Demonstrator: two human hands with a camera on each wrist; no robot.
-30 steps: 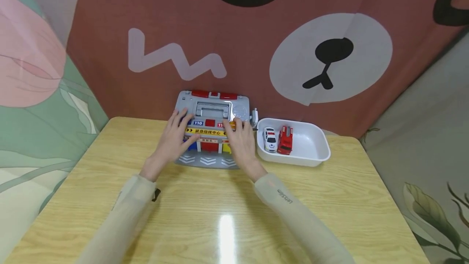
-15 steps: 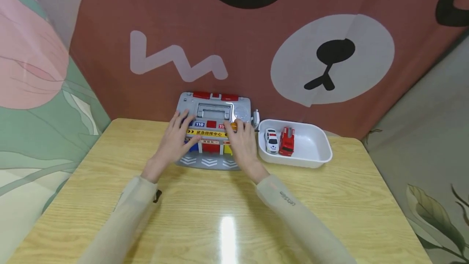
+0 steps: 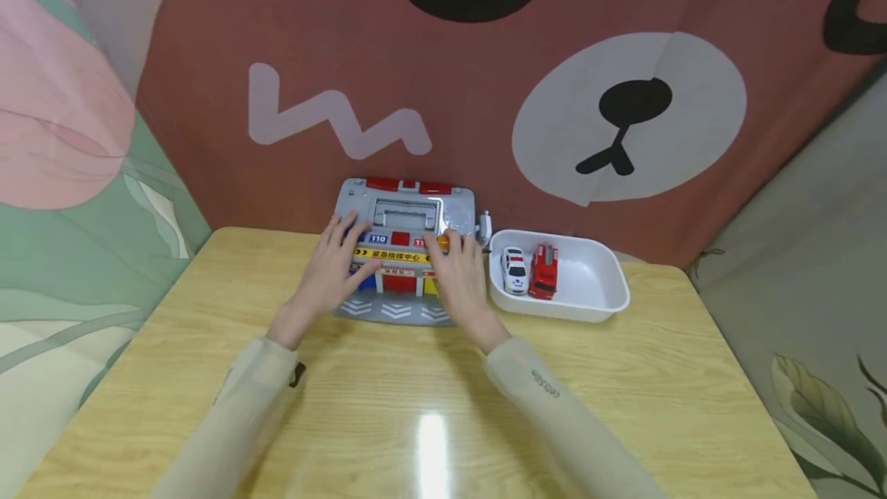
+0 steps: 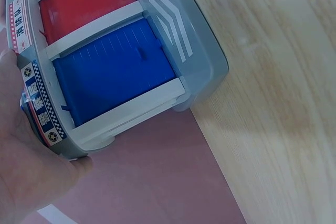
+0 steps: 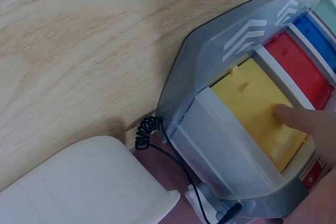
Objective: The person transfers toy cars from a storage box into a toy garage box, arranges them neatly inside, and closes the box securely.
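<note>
A grey toy garage (image 3: pixel 395 313) with a yellow sign across its front stands against the backdrop. My left hand (image 3: pixel 322 276) rests on its left side, fingers spread over the top and thumb at the front. The right hand (image 3: pixel 459 283) lies on the right side, fingertips by an orange button. In the left wrist view, the blue door (image 4: pixel 113 69) and red door (image 4: pixel 86 3) are down. The yellow door (image 5: pixel 254 111) is down too, with my right thumb against it. Palms hide parts of the front.
Right of the garage, a white tub (image 3: pixel 603 308) holds a white police car (image 3: pixel 515 272) and a red fire truck (image 3: pixel 543 272). A black coiled cord (image 5: pixel 149 129) hangs at the garage's right side. A bear-print cloth (image 3: pixel 471 114) closes off the table's back.
The scene sits slightly lower in the head view. Both hands keep their places on the garage, and the cars stay in the tub.
</note>
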